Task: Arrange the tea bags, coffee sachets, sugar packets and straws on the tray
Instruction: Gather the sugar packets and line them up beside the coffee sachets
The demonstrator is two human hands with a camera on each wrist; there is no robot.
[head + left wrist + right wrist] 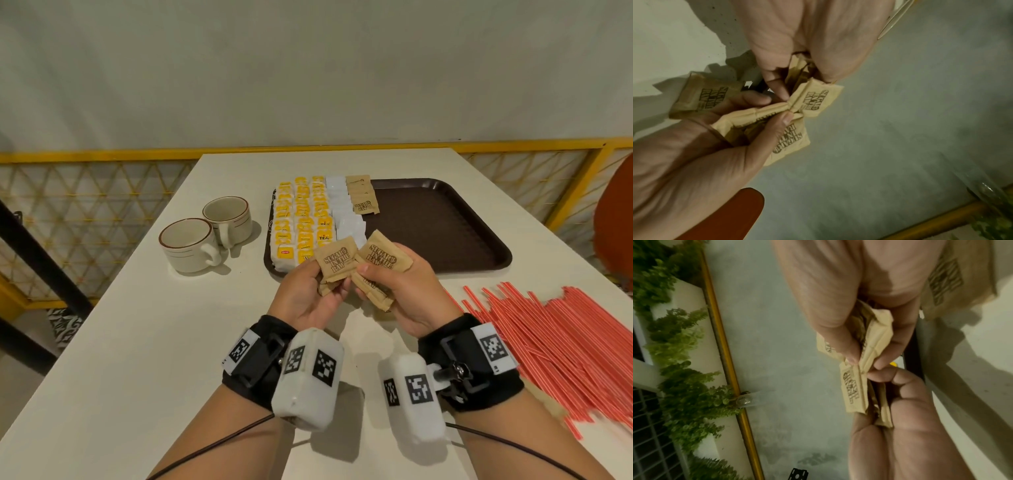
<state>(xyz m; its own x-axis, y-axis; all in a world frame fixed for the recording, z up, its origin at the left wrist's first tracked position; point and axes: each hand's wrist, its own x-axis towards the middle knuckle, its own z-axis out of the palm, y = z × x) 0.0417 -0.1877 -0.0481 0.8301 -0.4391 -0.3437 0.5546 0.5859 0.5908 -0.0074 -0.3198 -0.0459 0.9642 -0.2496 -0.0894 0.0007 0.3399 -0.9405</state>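
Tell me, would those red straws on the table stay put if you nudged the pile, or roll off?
The straws look thin and round, so a push would probably make some roll or fan out. They lie loose on the table near its right edge, so a few could slip off. They seem very light; a hand could likely lift a bunch, though single ones may slide free.

Both hands (349, 291) hold brown sugar packets (337, 262) above tray (445, 219)
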